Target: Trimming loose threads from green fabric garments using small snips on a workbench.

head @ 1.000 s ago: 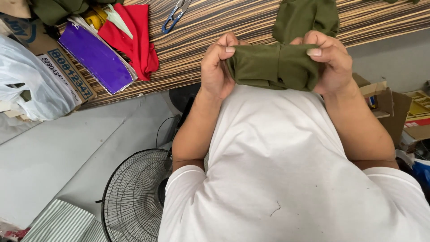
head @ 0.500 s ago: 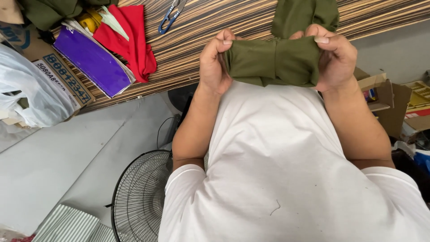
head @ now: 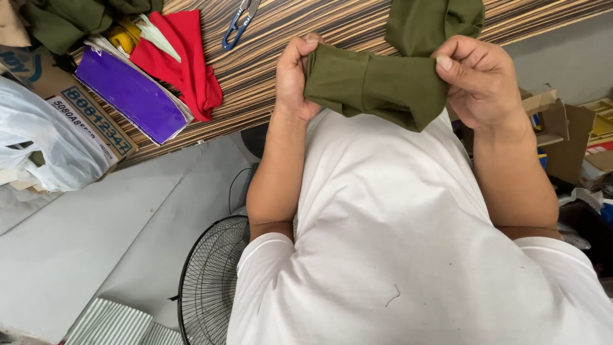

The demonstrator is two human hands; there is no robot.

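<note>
Both hands grip a folded olive-green fabric piece (head: pixel 377 86), held taut just above the striped wooden tabletop (head: pixel 306 25) and close to the white-shirted chest. The left hand (head: pixel 295 76) clenches one end; the right hand (head: pixel 479 80) pinches the other, thumb on top, apparently keeping the fold flat. Blue-handled snips (head: pixel 239 22) lie well apart.
</note>
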